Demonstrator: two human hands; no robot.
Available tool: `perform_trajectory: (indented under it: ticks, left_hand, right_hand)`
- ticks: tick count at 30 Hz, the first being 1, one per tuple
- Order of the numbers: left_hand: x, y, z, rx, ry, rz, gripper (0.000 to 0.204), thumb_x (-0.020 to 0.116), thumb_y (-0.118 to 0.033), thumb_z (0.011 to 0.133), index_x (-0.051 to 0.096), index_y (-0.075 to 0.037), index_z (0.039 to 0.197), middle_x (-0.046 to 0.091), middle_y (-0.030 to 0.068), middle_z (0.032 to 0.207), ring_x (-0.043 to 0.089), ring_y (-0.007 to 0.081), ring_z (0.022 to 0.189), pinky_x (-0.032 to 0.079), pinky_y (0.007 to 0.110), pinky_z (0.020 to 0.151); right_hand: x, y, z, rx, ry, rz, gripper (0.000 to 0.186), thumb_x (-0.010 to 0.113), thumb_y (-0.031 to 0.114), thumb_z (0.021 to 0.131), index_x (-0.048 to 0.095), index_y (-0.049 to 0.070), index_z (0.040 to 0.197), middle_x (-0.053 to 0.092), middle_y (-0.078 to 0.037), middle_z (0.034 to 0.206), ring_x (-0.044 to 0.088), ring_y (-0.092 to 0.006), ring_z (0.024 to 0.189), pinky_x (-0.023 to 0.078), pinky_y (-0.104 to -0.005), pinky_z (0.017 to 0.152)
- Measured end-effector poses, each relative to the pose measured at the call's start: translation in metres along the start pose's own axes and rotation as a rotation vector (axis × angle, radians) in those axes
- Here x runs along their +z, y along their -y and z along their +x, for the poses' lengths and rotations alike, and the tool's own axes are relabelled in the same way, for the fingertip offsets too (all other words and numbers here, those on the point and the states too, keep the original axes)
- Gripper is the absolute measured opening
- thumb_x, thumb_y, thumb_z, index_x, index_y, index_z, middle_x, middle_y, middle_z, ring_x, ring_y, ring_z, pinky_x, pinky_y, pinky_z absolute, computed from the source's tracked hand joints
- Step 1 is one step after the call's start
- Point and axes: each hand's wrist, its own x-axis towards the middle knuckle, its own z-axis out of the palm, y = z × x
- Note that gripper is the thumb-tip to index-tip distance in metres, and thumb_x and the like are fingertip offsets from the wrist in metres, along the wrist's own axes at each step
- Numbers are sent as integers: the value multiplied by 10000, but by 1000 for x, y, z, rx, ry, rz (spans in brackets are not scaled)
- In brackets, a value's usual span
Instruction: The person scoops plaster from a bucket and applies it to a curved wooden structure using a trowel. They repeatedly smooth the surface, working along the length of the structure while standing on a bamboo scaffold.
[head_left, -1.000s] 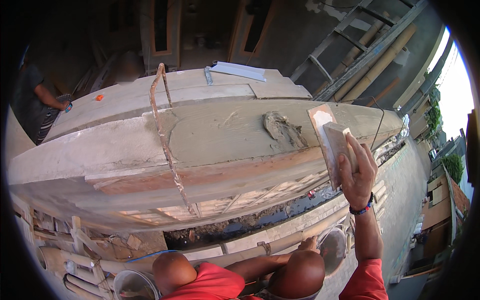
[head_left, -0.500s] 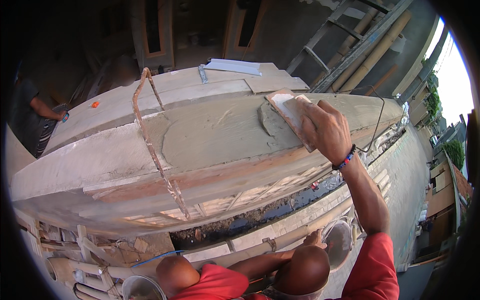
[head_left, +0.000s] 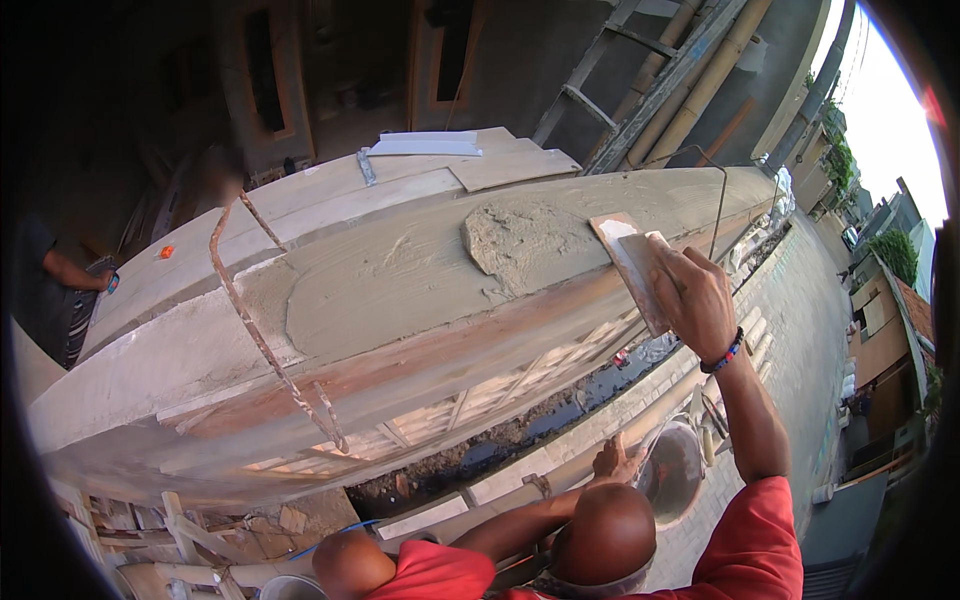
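Observation:
My right hand (head_left: pixel 697 305) is closed round the back of a flat plastering float (head_left: pixel 630 272), its face smeared pale. The float is tilted, at the near edge of the concrete ledge. Beside it on the left lies a rough patch of wet mortar (head_left: pixel 522 248), on a smoother grey mortar layer (head_left: pixel 380 270). Lower down, my left hand (head_left: pixel 618 463) rests with fingers apart at the bamboo pole (head_left: pixel 570 470), beside a bucket (head_left: pixel 672 472) with grey residue inside. Part of its palm side is hidden.
A bent rusty rod (head_left: pixel 240 310) straddles the ledge on the left; a thinner wire frame (head_left: pixel 722 205) stands at the right. A wet ditch (head_left: pixel 520 432) runs below. Light panels (head_left: pixel 425 145) lie behind; a ladder (head_left: pixel 588 105) leans farther back. Another person's arm (head_left: pixel 78 272) is far left.
My right hand has drawn the float off the mortar, toward the near edge, leaving a rough patch exposed. My left hand has shifted slightly from the bucket rim. The view has turned a little.

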Motion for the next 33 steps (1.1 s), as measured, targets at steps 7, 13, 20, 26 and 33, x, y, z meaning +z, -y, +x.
perform_trajectory:
  ticks: [7, 13, 20, 26, 33]
  left_hand:
    - [-77, -48, 10, 461, -469, -178, 369, 602, -183, 920, 514, 39, 1201, 644, 224, 1074, 634, 326, 987, 499, 418, 863]
    - [-212, -208, -81, 657, -80, 296, 318, 605, -149, 903, 575, 39, 1157, 689, 165, 897, 667, 288, 832, 515, 378, 793]
    - [-280, -310, -189, 596, -73, 387, 270, 620, -85, 874, 589, 36, 1114, 660, 157, 769, 649, 197, 615, 513, 360, 592]
    - [-349, -325, -291, 928, -689, 526, 308, 516, -195, 941, 581, 49, 1117, 559, 54, 652, 518, 102, 536, 391, 214, 543]
    - [-508, -285, -315, 853, -1343, 356, 323, 517, -177, 985, 553, 28, 1232, 584, 46, 849, 480, 86, 764, 384, 210, 683]
  right_hand:
    - [-50, -46, -83, 218, -145, 76, 370, 592, 85, 863, 624, -48, 1206, 667, -175, 865, 663, -276, 729, 527, -384, 694]
    - [-38, -65, -59, 481, -246, 1170, 648, 688, 279, 909, 429, -55, 1400, 632, -60, 890, 601, -65, 750, 496, -189, 561]
    - [-11, -66, -29, 244, -195, 516, 462, 690, 236, 846, 558, -69, 1167, 620, -179, 984, 631, -284, 866, 506, -374, 737]
    - [-12, -34, 5, 170, -305, 285, 403, 665, 165, 807, 577, -56, 1132, 618, -212, 988, 622, -385, 892, 481, -425, 800]
    - [0, 38, 37, -17, -83, 150, 397, 661, 181, 810, 578, -50, 1122, 609, -203, 976, 624, -370, 898, 494, -431, 799]
